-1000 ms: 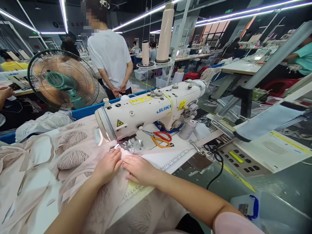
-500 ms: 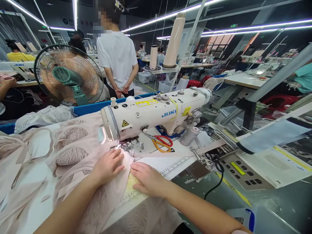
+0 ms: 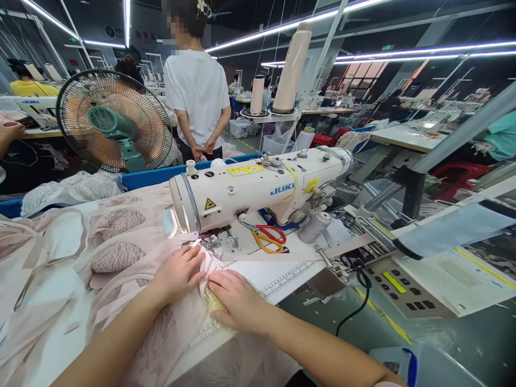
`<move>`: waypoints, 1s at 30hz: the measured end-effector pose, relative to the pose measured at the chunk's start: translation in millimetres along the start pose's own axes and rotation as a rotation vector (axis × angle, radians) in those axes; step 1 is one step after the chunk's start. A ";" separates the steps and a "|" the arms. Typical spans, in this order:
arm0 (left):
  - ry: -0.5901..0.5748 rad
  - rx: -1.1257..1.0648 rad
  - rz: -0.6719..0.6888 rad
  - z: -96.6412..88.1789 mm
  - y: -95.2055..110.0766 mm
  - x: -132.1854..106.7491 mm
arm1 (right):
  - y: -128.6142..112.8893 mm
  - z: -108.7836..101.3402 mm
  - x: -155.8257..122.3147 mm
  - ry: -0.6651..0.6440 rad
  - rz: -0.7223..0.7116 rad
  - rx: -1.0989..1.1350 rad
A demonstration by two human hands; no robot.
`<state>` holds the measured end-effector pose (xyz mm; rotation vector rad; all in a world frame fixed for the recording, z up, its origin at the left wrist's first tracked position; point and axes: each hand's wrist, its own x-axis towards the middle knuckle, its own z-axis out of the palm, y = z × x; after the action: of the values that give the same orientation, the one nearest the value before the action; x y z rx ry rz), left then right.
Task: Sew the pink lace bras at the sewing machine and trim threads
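Note:
My left hand (image 3: 179,271) lies with its fingers spread on the pale pink patterned fabric (image 3: 100,252), just in front of the needle area of a white JUKI sewing machine (image 3: 250,188). My right hand (image 3: 236,298) is beside it. Its fingers are curled and pinch a fold of the same fabric over the table's printed ruler strip (image 3: 282,279). The fingertips of both hands nearly meet at the fold. The fabric spreads left across the table.
Red and orange scissors (image 3: 268,236) and a grey thread spool (image 3: 316,226) lie under the machine arm. At the right sits a control panel (image 3: 393,282). Behind are a green fan (image 3: 113,121), a person in a white shirt (image 3: 197,91) and tall thread cones (image 3: 293,70).
My right hand has drawn closer to the left and gathered the fabric into a fold, covering the yellowish patch that showed before. The left hand has stayed in place.

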<state>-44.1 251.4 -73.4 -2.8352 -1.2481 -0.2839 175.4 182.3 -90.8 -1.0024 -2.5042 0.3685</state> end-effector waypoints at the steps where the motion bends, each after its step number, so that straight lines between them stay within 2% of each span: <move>1: -0.003 0.000 -0.003 0.3 0.1 0.0 | 0.1 -0.1 -0.2 0.005 -0.001 0.001; 14: 0.008 0.008 -0.010 -0.5 -0.6 1.8 | 2.1 7.0 -4.8 -0.005 0.038 -0.013; 20: 0.033 0.020 -0.030 6.8 -8.8 3.0 | 1.2 5.1 -3.0 -0.032 0.083 -0.025; 23: 0.016 0.021 -0.031 1.5 -9.7 6.1 | 0.4 3.6 -1.5 -0.056 0.095 -0.026; 27: -0.012 0.013 0.023 -16.3 5.6 6.1 | -1.0 4.2 0.2 -0.065 0.116 -0.031; 30: -0.056 0.021 0.031 -19.4 24.3 -2.5 | -1.8 5.4 1.2 -0.057 0.127 -0.037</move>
<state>-30.9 231.1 -53.7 -2.8610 -1.2086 -0.1901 171.1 181.5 -94.5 -1.1852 -2.5130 0.3951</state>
